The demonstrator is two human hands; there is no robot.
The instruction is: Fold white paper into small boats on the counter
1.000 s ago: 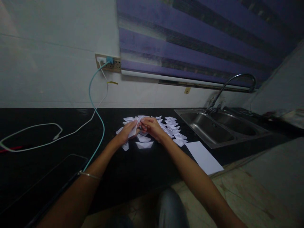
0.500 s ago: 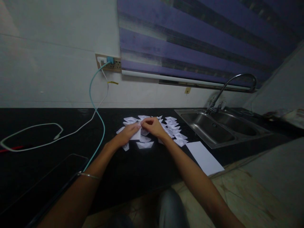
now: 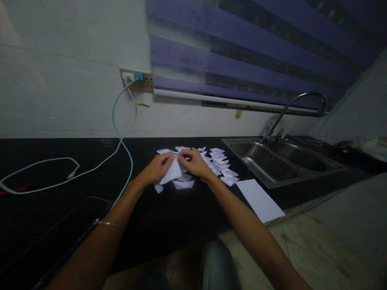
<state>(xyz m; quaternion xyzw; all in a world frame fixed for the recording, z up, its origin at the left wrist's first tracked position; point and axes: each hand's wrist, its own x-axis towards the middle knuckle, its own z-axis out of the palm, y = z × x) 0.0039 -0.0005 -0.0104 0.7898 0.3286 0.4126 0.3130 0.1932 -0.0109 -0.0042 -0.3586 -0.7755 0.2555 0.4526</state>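
Observation:
Between my hands is a piece of folded white paper (image 3: 171, 171), held up over the black counter. My left hand (image 3: 157, 166) is closed on its left side, thumb at the upper edge. My right hand (image 3: 195, 162) pinches the paper's upper right corner. Behind and below the hands lie several folded paper boats (image 3: 184, 184). More paper boats (image 3: 220, 161) sit in rows to the right, close to the sink. A flat stack of white paper (image 3: 260, 199) rests near the counter's front edge, right of my right forearm.
A steel double sink (image 3: 272, 165) with a curved faucet (image 3: 287, 106) is at the right. A teal cable (image 3: 128, 155) and a white cable (image 3: 99, 164) run from the wall socket (image 3: 145, 81) across the counter. A dark flat device (image 3: 72, 225) lies by my left forearm.
The folded paper has turned and now shows a wider, slanted face toward me. My left hand has shifted slightly left and down its side; my right hand stays at the top.

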